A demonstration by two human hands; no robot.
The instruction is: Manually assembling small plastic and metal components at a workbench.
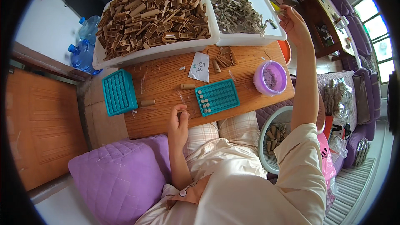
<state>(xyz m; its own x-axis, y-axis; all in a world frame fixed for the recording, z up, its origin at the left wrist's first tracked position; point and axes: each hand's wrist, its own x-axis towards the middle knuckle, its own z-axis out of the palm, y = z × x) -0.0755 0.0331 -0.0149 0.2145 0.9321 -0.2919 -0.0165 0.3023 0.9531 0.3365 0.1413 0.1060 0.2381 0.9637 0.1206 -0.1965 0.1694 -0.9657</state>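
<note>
My left hand (178, 121) is at the table's near edge, left of a teal tray (223, 96) with round holes. Its fingers are curled together; what they hold, if anything, is too small to tell. Small pale discs (203, 101) fill part of the tray's left side. My right hand (295, 27) is stretched out far right, beside a white bin (250, 38) of thin grey, shiny pieces (237, 11). Its fingertips are pinched together, and anything in them is too small to name. A brown tube-shaped piece (188, 86) lies just beyond my left hand.
A white tub (154, 53) heaped with brown plastic pieces (146, 16) stands far left. On the wooden table (166, 73) are a stack of teal trays (120, 92), a paper slip (200, 67) and a purple tub (259, 86). A grey basket (263, 150) stands right of my lap.
</note>
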